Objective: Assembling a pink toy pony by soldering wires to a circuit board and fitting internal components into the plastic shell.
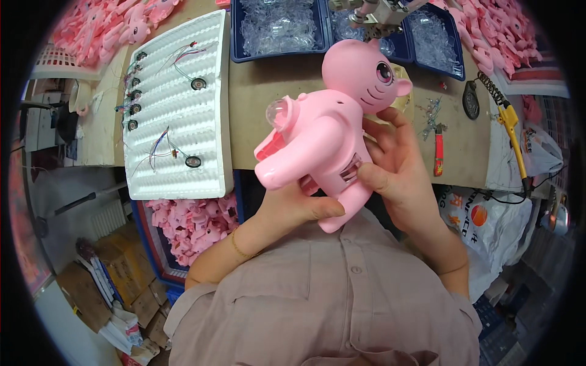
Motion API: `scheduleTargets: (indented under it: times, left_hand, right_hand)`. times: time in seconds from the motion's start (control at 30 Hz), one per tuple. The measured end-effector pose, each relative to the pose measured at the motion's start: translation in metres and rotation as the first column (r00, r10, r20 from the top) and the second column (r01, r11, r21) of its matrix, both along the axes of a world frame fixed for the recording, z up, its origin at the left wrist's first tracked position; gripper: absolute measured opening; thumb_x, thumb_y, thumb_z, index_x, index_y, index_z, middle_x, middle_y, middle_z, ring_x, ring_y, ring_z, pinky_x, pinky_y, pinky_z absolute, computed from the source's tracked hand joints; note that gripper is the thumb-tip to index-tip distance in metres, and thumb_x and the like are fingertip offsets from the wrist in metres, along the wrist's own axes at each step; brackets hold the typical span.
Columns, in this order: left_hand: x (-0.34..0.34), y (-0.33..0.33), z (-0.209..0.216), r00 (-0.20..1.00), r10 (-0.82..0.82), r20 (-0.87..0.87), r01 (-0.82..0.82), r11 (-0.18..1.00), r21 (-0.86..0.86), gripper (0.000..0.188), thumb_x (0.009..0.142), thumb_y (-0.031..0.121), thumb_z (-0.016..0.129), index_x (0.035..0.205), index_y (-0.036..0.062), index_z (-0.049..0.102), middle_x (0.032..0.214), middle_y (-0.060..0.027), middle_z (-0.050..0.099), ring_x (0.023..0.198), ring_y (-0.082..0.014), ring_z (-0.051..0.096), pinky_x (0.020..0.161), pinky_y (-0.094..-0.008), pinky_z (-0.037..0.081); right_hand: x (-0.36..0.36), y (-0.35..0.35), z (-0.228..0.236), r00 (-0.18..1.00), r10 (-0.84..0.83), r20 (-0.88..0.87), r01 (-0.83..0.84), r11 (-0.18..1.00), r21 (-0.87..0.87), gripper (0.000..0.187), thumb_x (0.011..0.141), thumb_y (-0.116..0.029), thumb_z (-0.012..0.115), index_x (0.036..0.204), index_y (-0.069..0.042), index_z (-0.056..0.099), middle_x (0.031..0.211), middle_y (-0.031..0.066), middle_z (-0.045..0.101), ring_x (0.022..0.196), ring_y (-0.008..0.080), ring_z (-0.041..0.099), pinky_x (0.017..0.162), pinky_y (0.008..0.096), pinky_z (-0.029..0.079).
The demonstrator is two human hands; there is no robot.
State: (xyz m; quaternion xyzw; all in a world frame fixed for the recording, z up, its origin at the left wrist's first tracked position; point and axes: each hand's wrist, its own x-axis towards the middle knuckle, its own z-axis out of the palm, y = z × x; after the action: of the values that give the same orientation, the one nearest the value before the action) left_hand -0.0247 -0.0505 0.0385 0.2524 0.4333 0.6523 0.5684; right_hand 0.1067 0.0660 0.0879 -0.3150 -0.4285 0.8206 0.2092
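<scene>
Brown board is covering the workbench (268, 104) at which a person in a grey-beige buttoned shirt (329, 299) is sitting, with cardboard boxes and stacked papers (116, 299) lying on the floor at the person's left.

Nearest the body, the left hand (293, 204) is coming up from below and gripping the lower limb of a pink plastic animal-shaped toy with a big round head and painted eye (332, 128); its thumb is lying across the toy's foot. The right hand (394, 165) is closing round the toy's back and side, with the thumb pressing beside a small ribbed opening in the body and the fingers curling behind the neck. Both hands are thus holding the toy in the air above the near edge of the bench, head tilted up and to the right, a clear dome showing at its other end.

Just below the bench edge, a bin of similar pink toy parts (192, 222) is sitting at the left. On the bench, a white ribbed foam tray carrying small round speakers with thin coloured wires (177, 110) is lying to the left, and a red-handled tool (438, 152) is resting to the right, near a yellow-handled soldering iron with a coiled stand (510, 131). Farthest away, dark blue trays of clear plastic pieces (278, 27) are lining the back, flanked by heaps of pink toy shells (500, 30).
</scene>
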Motion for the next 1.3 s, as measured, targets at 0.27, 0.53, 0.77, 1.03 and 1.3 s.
scheduleTargets:
  times: [0.27,0.53,0.77,1.03,1.3]
  left_hand:
    - [-0.011,0.012,0.003,0.740,-0.176,-0.650,0.176,0.982,-0.065,0.072,0.063,0.035,0.084,0.121,0.0049,0.054,0.120,-0.0124,0.056,0.112,-0.0275,0.054,0.095,-0.0385,0.045]
    - [-0.022,0.012,0.002,0.564,-0.040,-0.825,0.109,0.994,0.026,0.032,0.070,0.021,0.079,0.096,0.0113,0.064,0.108,-0.0150,0.061,0.093,-0.0321,0.061,0.077,-0.0433,0.050]
    - [-0.005,0.014,0.024,0.660,-0.142,-0.738,0.080,0.990,-0.119,0.028,0.077,0.010,0.072,0.103,0.0093,0.061,0.109,-0.0169,0.058,0.094,-0.0326,0.059,0.080,-0.0393,0.054]
    - [0.001,0.016,0.035,0.763,-0.101,-0.638,0.046,0.994,-0.103,0.036,0.079,0.011,0.069,0.112,0.0069,0.057,0.112,-0.0130,0.057,0.100,-0.0278,0.057,0.087,-0.0357,0.050]
    - [-0.049,-0.002,0.007,0.871,-0.368,0.325,0.396,0.918,-0.023,0.063,0.075,0.017,0.073,0.129,0.0015,0.045,0.121,-0.0125,0.055,0.114,-0.0237,0.054,0.097,-0.0372,0.045]
  right_hand:
    - [0.006,0.001,0.006,0.967,0.252,0.025,-0.250,0.967,-0.047,0.076,0.078,-0.022,0.077,0.136,0.006,0.035,0.136,0.0161,0.043,0.127,0.0237,0.042,0.106,0.0352,0.034]
    - [0.026,0.025,-0.034,0.998,0.036,0.044,-0.039,0.998,0.055,0.053,0.091,-0.025,0.062,0.132,0.002,0.042,0.129,0.0142,0.051,0.119,0.0228,0.050,0.099,0.0353,0.042]
    - [0.009,0.052,0.033,0.996,0.012,-0.088,0.072,0.475,0.877,0.066,0.097,-0.056,0.029,0.095,0.004,0.059,0.100,0.0199,0.061,0.090,0.0267,0.061,0.083,0.0376,0.049]
    - [0.004,0.043,0.028,0.981,-0.069,-0.180,0.188,0.557,0.809,0.058,0.102,-0.038,0.029,0.079,0.004,0.062,0.092,0.0209,0.062,0.079,0.0278,0.063,0.076,0.0382,0.051]
    - [0.011,0.051,0.043,0.953,0.303,-0.002,-0.261,0.824,0.503,0.070,0.083,-0.031,0.068,0.137,0.004,0.040,0.133,0.0167,0.049,0.123,0.0237,0.048,0.105,0.0368,0.036]
